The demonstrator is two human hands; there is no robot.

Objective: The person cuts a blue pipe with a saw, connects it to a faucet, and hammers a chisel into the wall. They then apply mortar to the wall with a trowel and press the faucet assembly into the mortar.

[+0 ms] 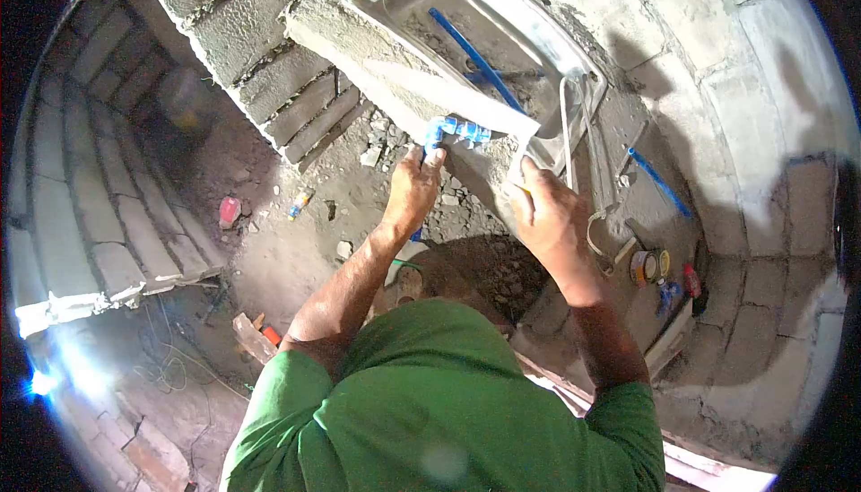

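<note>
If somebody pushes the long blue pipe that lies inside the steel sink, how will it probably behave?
The blue pipe is straight and thin, so it is probably stiff and light. Being round, it may roll or slide on the smooth metal of the steel sink; the sink looks tilted, which would help that. The dust in the basin may slow it a little.

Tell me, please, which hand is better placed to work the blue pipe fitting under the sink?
Probably the left hand: its fingers already touch the blue pipe fitting below the steel sink. The right hand grips the sink's front edge, apart from the fitting.
</note>
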